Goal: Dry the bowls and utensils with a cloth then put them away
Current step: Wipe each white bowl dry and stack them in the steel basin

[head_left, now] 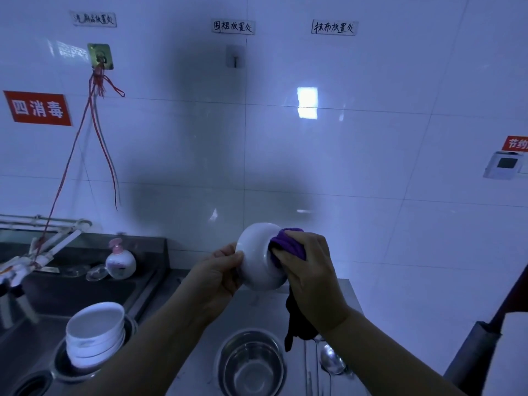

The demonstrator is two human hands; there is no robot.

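A white bowl (257, 252) is held up in the air on its side, above the steel counter (337, 292). My left hand (217, 272) grips its rim, thumb on the outside wall. My right hand (308, 267) holds a purple cloth (285, 244) bunched against the bowl's base, and the cloth's dark tail hangs down under my wrist. A stack of white bowls (95, 335) stands inside a metal basin in the sink at lower left. On the counter below my hands sit a steel bowl (251, 364) and a metal ladle (331, 361).
The sink (71, 290) on the left holds a pump soap bottle (120, 261), clear lids and a faucet with red cords hanging from a wall hook (100, 57). White tiled wall (343, 167) faces me. A dark handle and white object (503, 338) stand at lower right.
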